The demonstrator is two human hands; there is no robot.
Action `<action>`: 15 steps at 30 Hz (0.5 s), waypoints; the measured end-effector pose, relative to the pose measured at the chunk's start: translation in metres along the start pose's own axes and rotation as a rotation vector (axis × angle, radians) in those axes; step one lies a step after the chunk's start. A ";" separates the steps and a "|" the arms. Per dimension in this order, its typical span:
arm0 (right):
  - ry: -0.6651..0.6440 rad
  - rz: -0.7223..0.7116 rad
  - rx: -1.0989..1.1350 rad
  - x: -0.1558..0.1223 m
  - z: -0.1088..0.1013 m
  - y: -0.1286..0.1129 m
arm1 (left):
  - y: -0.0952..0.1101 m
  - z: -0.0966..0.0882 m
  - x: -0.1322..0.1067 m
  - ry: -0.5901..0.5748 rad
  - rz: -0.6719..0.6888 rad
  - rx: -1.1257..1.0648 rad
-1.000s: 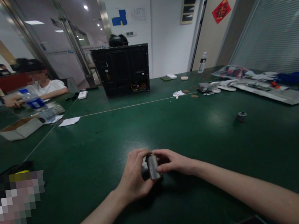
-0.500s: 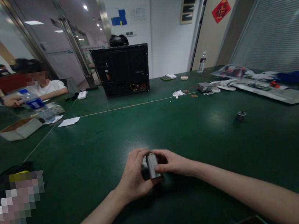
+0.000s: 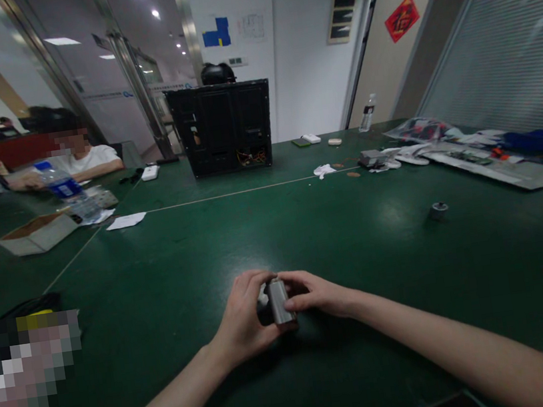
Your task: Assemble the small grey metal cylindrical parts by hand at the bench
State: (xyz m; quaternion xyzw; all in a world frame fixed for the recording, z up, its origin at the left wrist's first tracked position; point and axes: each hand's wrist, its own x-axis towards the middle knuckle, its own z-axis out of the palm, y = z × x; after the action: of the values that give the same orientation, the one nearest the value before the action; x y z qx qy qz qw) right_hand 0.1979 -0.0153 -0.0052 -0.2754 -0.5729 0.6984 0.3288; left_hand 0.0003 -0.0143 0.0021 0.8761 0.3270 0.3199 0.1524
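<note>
Between my two hands is a silver metal cylinder (image 3: pixel 280 302), which looks like a small motor casing. My left hand (image 3: pixel 244 318) grips it at both ends, fingers at the top and thumb under the lower end. From the right, my right hand (image 3: pixel 317 295) pinches its side, the thumb lying on the front surface. The fingertips behind the cylinder are hidden. Further off to the right, a shorter silver cylindrical part (image 3: pixel 438 210) stands apart on the green table (image 3: pixel 358 245).
A black-backed panel (image 3: pixel 225 129) with exposed wires stands at the back. To the left are an open box (image 3: pixel 38 236), a large water bottle (image 3: pixel 65 189) and a seated person (image 3: pixel 88 160). A white board (image 3: pixel 525 174) with loose parts lies at the right.
The cylinder has shifted very slightly to the right and seems turned a little in my fingers. Both hands keep their hold in nearly the same place.
</note>
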 end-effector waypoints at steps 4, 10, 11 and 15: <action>0.017 0.012 0.008 0.001 0.001 0.002 | 0.000 0.000 0.000 -0.004 -0.001 -0.002; 0.066 0.014 0.005 0.001 0.005 0.000 | -0.002 0.001 0.001 -0.017 -0.031 -0.022; 0.070 0.016 0.005 0.001 0.006 0.000 | -0.002 0.001 0.002 -0.023 -0.036 -0.029; 0.104 0.043 0.046 0.003 0.007 0.003 | -0.003 0.000 0.002 -0.033 -0.057 -0.066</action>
State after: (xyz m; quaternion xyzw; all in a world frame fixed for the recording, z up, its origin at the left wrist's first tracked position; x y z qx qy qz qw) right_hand 0.1901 -0.0181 -0.0064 -0.3157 -0.5328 0.7032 0.3493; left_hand 0.0003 -0.0106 0.0021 0.8661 0.3384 0.3117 0.1955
